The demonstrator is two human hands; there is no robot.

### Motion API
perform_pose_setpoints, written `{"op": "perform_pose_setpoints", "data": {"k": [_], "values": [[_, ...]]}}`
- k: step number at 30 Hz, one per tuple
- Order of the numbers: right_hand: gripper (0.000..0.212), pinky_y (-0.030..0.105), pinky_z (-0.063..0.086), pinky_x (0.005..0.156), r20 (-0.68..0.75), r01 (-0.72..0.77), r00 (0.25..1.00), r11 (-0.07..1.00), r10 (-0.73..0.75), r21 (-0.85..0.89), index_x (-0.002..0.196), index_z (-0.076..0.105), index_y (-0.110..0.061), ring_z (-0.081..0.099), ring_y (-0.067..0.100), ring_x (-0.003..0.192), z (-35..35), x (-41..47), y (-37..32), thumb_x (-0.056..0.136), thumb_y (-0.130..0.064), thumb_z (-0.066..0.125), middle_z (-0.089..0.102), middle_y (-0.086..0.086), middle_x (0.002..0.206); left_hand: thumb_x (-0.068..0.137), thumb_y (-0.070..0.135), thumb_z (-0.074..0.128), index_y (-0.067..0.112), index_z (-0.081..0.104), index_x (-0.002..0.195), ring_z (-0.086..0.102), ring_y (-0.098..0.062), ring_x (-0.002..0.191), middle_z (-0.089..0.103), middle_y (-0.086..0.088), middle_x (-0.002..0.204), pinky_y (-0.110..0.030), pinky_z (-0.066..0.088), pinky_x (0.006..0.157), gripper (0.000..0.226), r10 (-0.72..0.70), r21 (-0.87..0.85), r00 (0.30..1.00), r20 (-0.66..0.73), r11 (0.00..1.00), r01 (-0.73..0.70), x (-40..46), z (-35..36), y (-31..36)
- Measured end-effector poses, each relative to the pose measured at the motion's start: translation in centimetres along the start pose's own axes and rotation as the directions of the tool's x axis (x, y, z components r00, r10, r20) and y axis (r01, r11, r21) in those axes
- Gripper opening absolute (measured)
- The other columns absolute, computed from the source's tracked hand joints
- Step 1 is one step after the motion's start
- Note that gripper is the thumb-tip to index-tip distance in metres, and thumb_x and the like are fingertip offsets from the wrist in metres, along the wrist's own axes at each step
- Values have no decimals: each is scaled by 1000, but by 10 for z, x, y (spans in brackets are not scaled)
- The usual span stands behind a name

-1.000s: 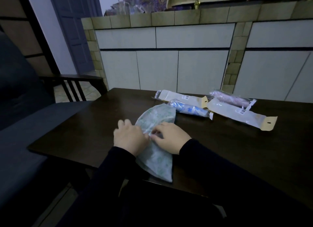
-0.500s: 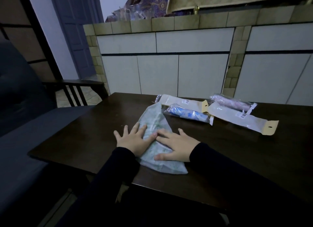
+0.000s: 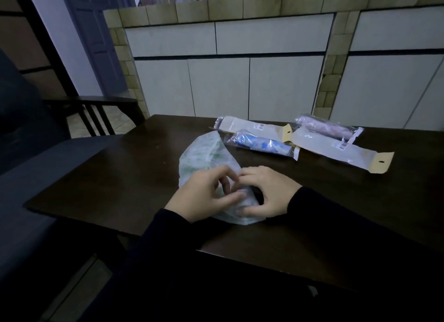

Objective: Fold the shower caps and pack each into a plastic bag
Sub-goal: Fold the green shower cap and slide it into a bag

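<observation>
Half a second ago both hands lie flat, fingers spread, pressing the cap [image 3: 206, 158] onto the table [image 3: 120, 177]. Now the left hand [image 3: 204, 196] and right hand [image 3: 266, 192] have curled fingers and pinch the cap's near end between them, bunching it. The near end, flat and wide before, now lifts into a rounded fold between the palms. The far end, a narrow point earlier, now shows as a broader, rounded lobe.

Shower caps: three, one loose [image 3: 204, 153], two bagged [image 3: 260, 145] [image 3: 323, 127]. Empty bags: two [image 3: 254, 126] [image 3: 341, 151]. Hands: two [image 3: 204, 196] [image 3: 269, 192].
</observation>
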State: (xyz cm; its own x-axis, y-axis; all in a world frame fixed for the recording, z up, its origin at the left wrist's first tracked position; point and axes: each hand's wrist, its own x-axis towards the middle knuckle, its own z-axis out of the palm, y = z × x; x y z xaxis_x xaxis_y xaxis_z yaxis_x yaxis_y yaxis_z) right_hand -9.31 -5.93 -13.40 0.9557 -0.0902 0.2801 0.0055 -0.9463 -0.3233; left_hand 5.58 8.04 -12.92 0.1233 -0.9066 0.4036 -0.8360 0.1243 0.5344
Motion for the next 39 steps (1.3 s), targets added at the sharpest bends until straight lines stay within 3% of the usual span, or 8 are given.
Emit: {"op": "perform_pose_setpoints", "data": {"k": [5,9,13,17,21,26,30,39], "values": [[41,28,45,89,-70,-69,995,995,75,78,97,62,-27,51,4,99,0,-4,1,71,-57,73,52,-12,105,50,56,87,29,68,79,55,-6,72,61,12,79,-22,43,65,44,-75,-64,992,99,995,82,-13,-4,-15],[31,32,45,87,-76,32,997,996,-25,88,84,69,-22,55,6,97,-1,-13,4,77,-52,68,59,-9,101,57,54,85,32,71,75,62,-13,83,64,10,89,-25,49,72,32,-37,-90,994,100,995,46,-20,-5,-15],[37,27,46,92,-8,-45,999,979,48,200,91,74,-25,59,3,101,-6,-12,8,69,-56,74,62,-14,105,74,41,79,31,72,69,62,-7,74,66,12,84,-24,47,65,13,-59,40,997,45,998,57,-9,-10,-16],[28,28,47,84,-53,-28,998,986,37,161,83,77,-19,60,3,93,-1,-3,12,79,-45,69,65,-12,100,74,52,69,29,72,71,63,-4,77,66,14,86,-29,51,70,23,-77,47,997,-9,996,77,-7,-8,-24],[27,28,46,81,-65,-101,991,970,118,222,83,79,-18,57,5,90,3,2,16,83,-40,64,66,-11,90,60,63,77,36,70,73,63,-6,84,64,14,90,-21,49,72,31,-56,35,998,10,998,56,-13,-7,-27],[33,30,32,86,-69,-150,985,980,160,127,75,75,-21,52,5,83,2,8,18,88,-47,60,64,-6,76,76,39,78,29,71,65,62,-5,66,67,12,71,-25,48,62,16,-161,-29,986,-54,987,159,-11,-3,-33],[47,32,36,78,-101,-297,941,932,323,210,78,73,-26,53,12,80,5,12,17,79,-67,51,66,-1,75,81,35,75,25,72,68,52,0,53,65,11,60,-17,39,54,16,-238,-92,969,-61,968,232,-11,-4,-33],[29,32,38,85,-214,-433,854,876,473,212,75,71,-29,58,5,67,11,13,8,77,-58,66,65,-12,63,77,32,78,31,70,75,59,-4,61,68,10,67,-15,45,61,8,-297,-92,948,-115,953,287,-12,-2,-27]]}}
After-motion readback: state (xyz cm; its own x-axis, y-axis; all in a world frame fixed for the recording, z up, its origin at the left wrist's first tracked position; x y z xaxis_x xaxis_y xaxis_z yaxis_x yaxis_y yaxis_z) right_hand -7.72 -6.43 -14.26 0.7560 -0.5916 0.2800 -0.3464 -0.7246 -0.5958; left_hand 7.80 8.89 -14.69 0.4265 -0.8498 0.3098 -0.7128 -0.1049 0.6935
